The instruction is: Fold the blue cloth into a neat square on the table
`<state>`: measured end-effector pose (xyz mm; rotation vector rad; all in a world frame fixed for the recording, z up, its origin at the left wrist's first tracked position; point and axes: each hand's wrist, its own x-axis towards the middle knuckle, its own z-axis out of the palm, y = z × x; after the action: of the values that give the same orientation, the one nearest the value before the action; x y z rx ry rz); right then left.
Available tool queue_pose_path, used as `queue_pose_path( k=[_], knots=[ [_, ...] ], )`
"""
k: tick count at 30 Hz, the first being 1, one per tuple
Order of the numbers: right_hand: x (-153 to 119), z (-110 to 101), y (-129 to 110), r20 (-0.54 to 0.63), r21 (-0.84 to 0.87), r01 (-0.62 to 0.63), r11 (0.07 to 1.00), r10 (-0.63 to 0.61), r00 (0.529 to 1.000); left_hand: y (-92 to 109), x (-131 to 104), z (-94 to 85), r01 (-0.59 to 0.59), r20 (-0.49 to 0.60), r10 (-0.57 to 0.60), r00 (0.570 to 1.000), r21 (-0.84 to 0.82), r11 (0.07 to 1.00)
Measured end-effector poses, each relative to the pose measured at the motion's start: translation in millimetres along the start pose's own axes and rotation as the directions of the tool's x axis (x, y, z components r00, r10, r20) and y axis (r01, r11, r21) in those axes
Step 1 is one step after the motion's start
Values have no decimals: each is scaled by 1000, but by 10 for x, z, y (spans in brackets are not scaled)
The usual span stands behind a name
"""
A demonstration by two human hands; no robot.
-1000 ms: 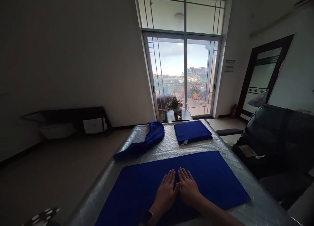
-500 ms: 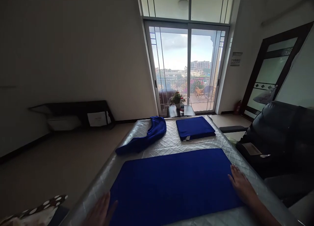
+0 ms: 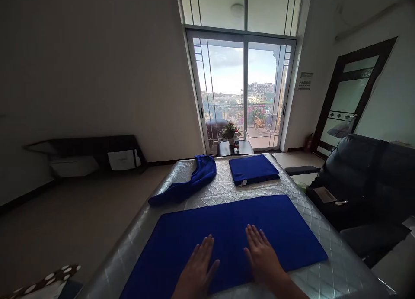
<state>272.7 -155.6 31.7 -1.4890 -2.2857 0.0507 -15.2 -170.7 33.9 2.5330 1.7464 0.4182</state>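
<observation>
A blue cloth lies spread flat across the silvery quilted surface. On its near middle part my left hand rests palm down with the fingers stretched out. My right hand lies flat on the same cloth, a little to the right, also with extended fingers. Neither hand holds anything. Beyond the spread cloth sit a neatly folded blue cloth with a small white tag, and to its left a loosely crumpled blue cloth.
A black armchair stands on the right. Past the far edge is a small dark table with a potted plant and a bottle. Polka-dot fabric shows at the lower left.
Both hands have moved inward from the left and right edges of the spread cloth to its middle. The view has shifted slightly.
</observation>
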Motion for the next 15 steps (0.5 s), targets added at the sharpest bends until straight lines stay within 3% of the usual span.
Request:
queue_pose_path(
  k=[3, 6, 11, 15],
  knots=[
    [63, 277, -322, 51, 70, 91, 993, -95, 994, 319, 165, 65, -192, 25, 193, 981, -35, 981],
    [35, 383, -335, 77, 105, 102, 989, -110, 991, 332, 194, 137, -218, 37, 220, 975, -40, 975],
    [-138, 197, 4, 144, 96, 32, 995, -46, 988, 97, 44, 119, -123, 101, 129, 987, -63, 990],
    [-402, -79, 541, 116, -18, -144, 989, 145, 983, -329, -279, 52, 44, 78, -42, 996, -16, 999]
  ],
)
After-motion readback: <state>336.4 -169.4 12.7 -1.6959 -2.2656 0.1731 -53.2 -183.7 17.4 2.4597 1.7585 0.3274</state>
